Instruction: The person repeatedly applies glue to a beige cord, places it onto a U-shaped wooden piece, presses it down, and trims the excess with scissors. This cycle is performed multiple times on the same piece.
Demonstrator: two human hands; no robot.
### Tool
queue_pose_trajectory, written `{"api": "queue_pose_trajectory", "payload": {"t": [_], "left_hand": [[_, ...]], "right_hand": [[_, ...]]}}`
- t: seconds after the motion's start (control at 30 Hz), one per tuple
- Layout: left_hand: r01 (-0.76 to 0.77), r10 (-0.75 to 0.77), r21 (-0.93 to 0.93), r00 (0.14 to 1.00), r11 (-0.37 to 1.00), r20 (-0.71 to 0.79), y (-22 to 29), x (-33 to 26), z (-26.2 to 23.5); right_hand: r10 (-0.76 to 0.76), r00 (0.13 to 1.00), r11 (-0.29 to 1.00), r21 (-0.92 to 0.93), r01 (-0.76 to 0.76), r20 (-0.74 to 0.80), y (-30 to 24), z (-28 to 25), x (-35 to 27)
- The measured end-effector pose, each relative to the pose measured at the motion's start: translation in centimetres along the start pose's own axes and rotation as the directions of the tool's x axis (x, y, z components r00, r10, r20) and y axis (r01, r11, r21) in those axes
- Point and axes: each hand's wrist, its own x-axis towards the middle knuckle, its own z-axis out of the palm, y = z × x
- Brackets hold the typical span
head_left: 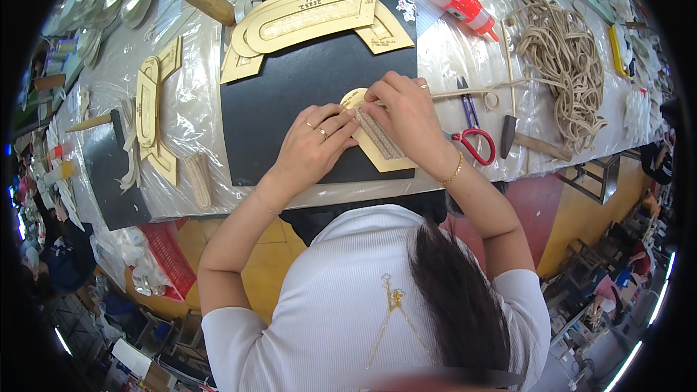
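While both my hands press side by side on the tan card pattern (377, 141) on the black mat (305, 94), my left hand (316, 147) could slip (the woven strip (379, 134) would slide crooked); my right hand (406, 116) pinches its top.

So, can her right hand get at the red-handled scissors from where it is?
Probably yes: the red-handled scissors lie uncovered on the table just beside the right hand, nothing between them, though that hand is pressing on the tan card template.
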Motion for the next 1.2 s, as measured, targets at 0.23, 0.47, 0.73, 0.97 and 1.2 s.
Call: {"api": "queue_pose_trajectory", "payload": {"t": [0.23,0.47,0.73,0.97,1.2], "left_hand": [[0.127,-0.117,0.082,0.987,0.989,-0.112,0.8,-1.3,0.2],[0.112,-0.11,0.119,0.994,0.987,-0.021,0.7,-1.6,-0.8],[0.15,-0.148,0.105,0.989,0.983,-0.019,1.1,-1.8,-0.1],[0.127,-0.114,0.208,0.991,0.97,-0.077,1.3,-1.4,0.5],[0.106,-0.101,0.303,0.994,0.947,-0.035,2.0,-1.2,0.4]], "right_hand": [[-0.082,0.997,0.991,0.107,0.08,0.013,-1.3,1.7,1.2],[-0.141,0.99,0.988,0.062,0.142,-0.025,-1.1,1.3,0.4],[-0.066,0.996,0.99,0.117,0.073,-0.06,-1.3,2.3,0.6],[-0.173,0.983,0.984,0.044,0.171,0.058,-1.2,0.4,0.6],[-0.214,0.975,0.977,0.01,0.213,0.053,-0.2,-0.4,-0.7]]}}
